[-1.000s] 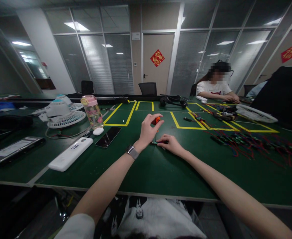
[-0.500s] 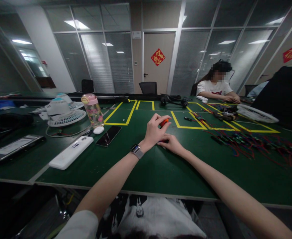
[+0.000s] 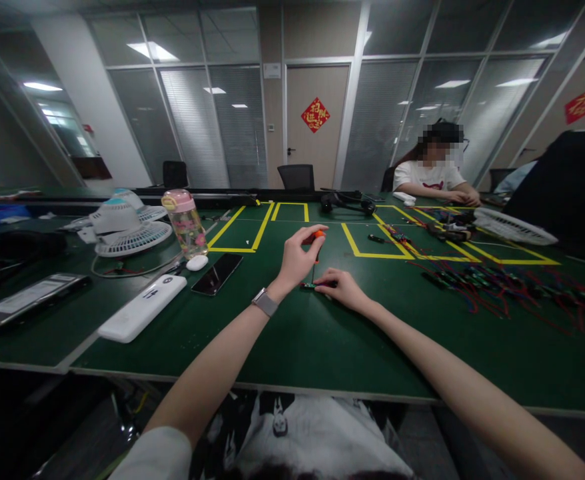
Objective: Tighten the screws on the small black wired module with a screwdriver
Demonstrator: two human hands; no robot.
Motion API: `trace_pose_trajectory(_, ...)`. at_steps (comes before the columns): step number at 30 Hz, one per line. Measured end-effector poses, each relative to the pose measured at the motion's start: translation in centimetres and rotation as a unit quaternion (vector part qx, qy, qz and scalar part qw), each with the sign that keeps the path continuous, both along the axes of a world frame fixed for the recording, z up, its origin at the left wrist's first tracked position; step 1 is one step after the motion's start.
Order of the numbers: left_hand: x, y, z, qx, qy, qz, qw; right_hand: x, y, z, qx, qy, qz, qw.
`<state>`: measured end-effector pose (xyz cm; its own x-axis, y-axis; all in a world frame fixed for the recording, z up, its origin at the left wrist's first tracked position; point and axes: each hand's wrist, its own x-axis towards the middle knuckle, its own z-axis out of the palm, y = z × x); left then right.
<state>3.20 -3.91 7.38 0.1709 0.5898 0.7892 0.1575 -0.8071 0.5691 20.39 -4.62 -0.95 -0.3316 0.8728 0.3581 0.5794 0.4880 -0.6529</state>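
My left hand [image 3: 301,253] is closed around the orange handle of a screwdriver [image 3: 319,235]. The screwdriver stands nearly upright, its thin dark shaft pointing down. Its tip meets or hovers just over a small green circuit board [image 3: 308,286]; I cannot tell which. With fingertips pinched at the board's right end, my right hand [image 3: 343,289] keeps the board low over the green tabletop [image 3: 342,353]. The fingers of my right hand cover part of the board.
To the left are a black phone [image 3: 217,274], a white box-like device [image 3: 143,309], a pink-lidded bottle [image 3: 185,223] and a white fan [image 3: 130,227]. Tangled wired boards [image 3: 517,290] lie at right. Across the table sits another person [image 3: 431,170].
My left hand has shifted slightly left, and the screwdriver has swung from tilted to nearly upright. The circuit board now shows between my hands. My right hand has barely moved.
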Motion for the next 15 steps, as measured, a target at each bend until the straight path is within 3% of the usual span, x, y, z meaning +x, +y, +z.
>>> trace_pose_trajectory(7, -0.3, 0.3, -0.1, 0.013, -0.004, 0.067, 0.998, 0.1, 0.0, 0.1, 0.004, -0.007, 0.000, 1.000)
trace_pose_trajectory(15, -1.3, 0.5, 0.5, -0.014, 0.032, -0.007, 0.999, 0.1, 0.0, 0.0, -0.001, -0.009, -0.003, 1.000)
